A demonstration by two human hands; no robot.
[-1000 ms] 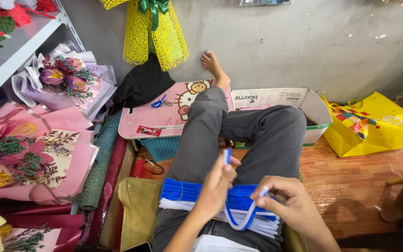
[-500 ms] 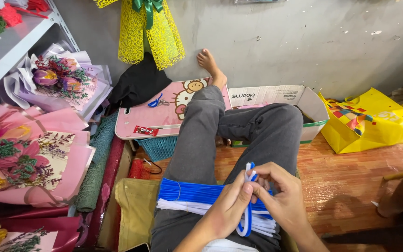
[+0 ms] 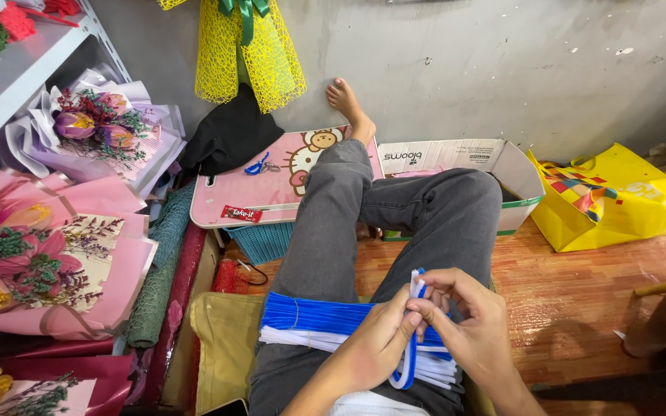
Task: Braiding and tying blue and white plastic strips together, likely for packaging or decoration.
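In the head view, the left hand [image 3: 371, 350] and the right hand [image 3: 468, 327] both pinch closed on one blue and white pipe cleaner [image 3: 412, 331], bent into a loop above the lap. The bundle of blue and white pipe cleaners [image 3: 310, 320] lies across the thighs, just near the hands. I think the twist needs tight, even finger pressure close to the crossing point.

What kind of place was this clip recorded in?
Probably a small flower or gift-craft workshop. Wrapped bouquets line the floor, yellow mesh wrap hangs on the wall, and both hands, left hand and right hand, twist blue and white pipe cleaners on the lap.
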